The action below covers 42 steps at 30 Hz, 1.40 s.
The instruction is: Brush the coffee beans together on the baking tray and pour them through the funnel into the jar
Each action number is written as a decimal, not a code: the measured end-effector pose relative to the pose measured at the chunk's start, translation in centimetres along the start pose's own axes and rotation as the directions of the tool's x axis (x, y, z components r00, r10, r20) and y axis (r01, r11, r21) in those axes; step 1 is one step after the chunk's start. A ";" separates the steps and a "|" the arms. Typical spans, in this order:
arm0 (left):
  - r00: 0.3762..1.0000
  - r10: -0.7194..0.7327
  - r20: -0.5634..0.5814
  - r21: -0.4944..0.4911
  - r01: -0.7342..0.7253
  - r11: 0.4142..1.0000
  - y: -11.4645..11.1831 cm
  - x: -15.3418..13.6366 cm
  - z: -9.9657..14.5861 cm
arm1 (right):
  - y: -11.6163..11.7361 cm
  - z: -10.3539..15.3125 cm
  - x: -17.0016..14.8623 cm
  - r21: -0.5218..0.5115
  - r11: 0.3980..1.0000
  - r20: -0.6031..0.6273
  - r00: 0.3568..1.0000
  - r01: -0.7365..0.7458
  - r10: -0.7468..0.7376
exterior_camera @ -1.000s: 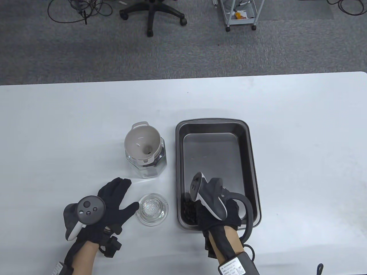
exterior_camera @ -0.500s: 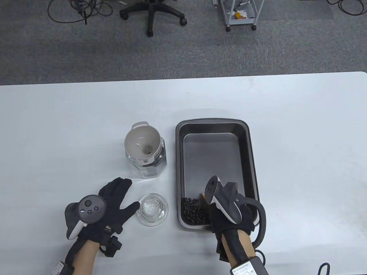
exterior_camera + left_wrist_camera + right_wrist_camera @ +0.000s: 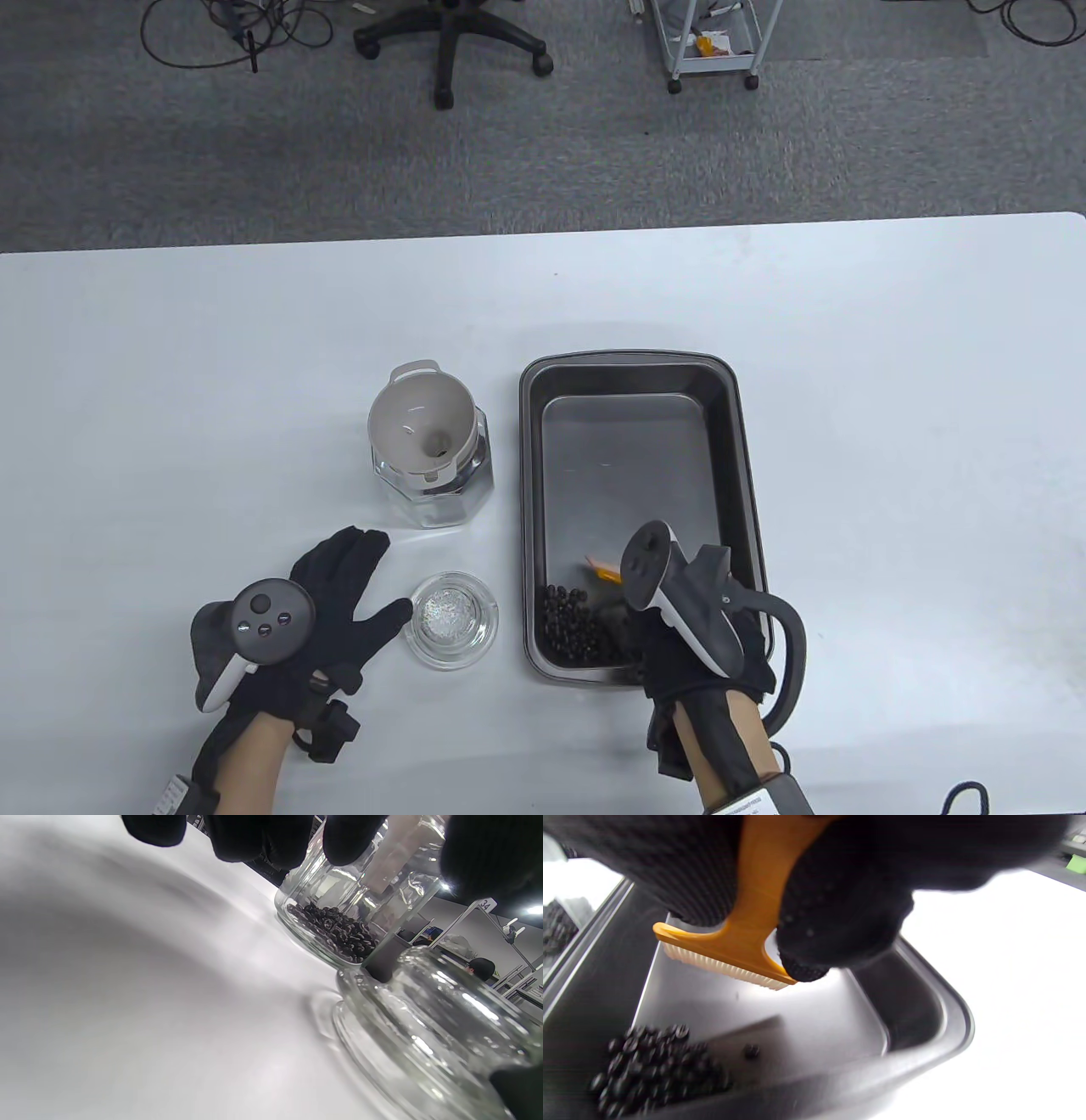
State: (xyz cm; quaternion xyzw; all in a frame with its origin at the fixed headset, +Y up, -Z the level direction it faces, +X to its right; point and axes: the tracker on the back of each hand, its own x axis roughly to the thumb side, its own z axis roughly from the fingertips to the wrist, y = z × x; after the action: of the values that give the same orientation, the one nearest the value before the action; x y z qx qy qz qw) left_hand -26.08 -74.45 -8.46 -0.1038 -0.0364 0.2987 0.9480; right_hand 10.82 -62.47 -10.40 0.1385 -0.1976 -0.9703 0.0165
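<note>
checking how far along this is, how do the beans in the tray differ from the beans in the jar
The beans in the tray lie piled in the near left corner of the open metal baking tray, one bean stray beside the pile; the beans in the jar form a shallow layer on the bottom of the glass jar, under the funnel. The tray beans sit near the brush; the jar beans have no tool near. Both are dark coffee beans.

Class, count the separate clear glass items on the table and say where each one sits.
2: the jar holding the funnel, left of the baking tray; its lid, nearer, beside the left hand.
</note>
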 end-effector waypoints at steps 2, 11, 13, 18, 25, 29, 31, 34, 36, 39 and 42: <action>1.000 -0.003 -0.003 -0.003 0.003 1.000 0.0 0.0 0.0 | -0.6 -0.2 -0.8 -0.054 0.998 -0.002 0.999 0.033 -0.033; 1.000 -0.014 0.002 0.004 0.014 1.000 0.0 0.1 0.1 | -1.1 -1.8 -4.1 -0.214 0.955 0.004 0.978 0.206 -0.210; 1.000 -0.027 0.006 0.003 0.027 1.000 -0.1 0.3 0.1 | -1.0 -2.3 -4.9 -0.249 0.938 0.007 0.969 0.242 -0.248; 0.999 -0.037 0.007 0.006 0.037 0.999 -0.1 0.4 0.2 | -1.0 -3.8 -7.3 -0.330 0.882 0.023 0.937 0.337 -0.350; 0.998 -0.063 0.010 0.025 0.062 0.998 0.1 0.5 0.7 | -0.2 -6.5 -10.2 -0.349 0.848 0.020 0.907 0.400 -0.420; 0.997 -0.073 0.015 0.032 0.072 0.997 0.1 0.6 0.9 | 0.5 -8.2 -11.6 -0.356 0.834 0.015 0.895 0.422 -0.446; 0.997 -0.077 0.014 0.033 0.076 0.997 0.1 0.6 0.9 | 1.0 -8.9 -12.3 -0.365 0.829 0.010 0.892 0.424 -0.452; 0.996 -0.084 0.012 0.032 0.084 0.996 0.1 0.6 0.9 | 1.8 -9.9 -13.0 -0.372 0.823 -0.001 0.887 0.429 -0.462; 0.996 -0.094 0.013 0.033 0.093 0.995 0.1 0.7 1.1 | 2.3 -10.6 -13.5 -0.358 0.826 -0.016 0.882 0.434 -0.471; 0.995 -0.101 0.017 0.039 0.101 0.994 0.1 0.9 1.3 | 2.8 -11.3 -14.0 -0.356 0.827 -0.027 0.879 0.436 -0.475; 0.995 -0.101 0.018 0.043 0.101 0.994 0.1 0.9 1.2 | 3.3 -12.0 -14.5 -0.350 0.831 -0.043 0.879 0.433 -0.475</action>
State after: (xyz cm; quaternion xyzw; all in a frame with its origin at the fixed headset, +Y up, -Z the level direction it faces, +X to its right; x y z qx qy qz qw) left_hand -25.57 -73.65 -7.28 -0.0786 -0.0450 0.2521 0.9635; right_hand 27.97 -68.80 -15.92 0.2386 0.0077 -0.9544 -0.1792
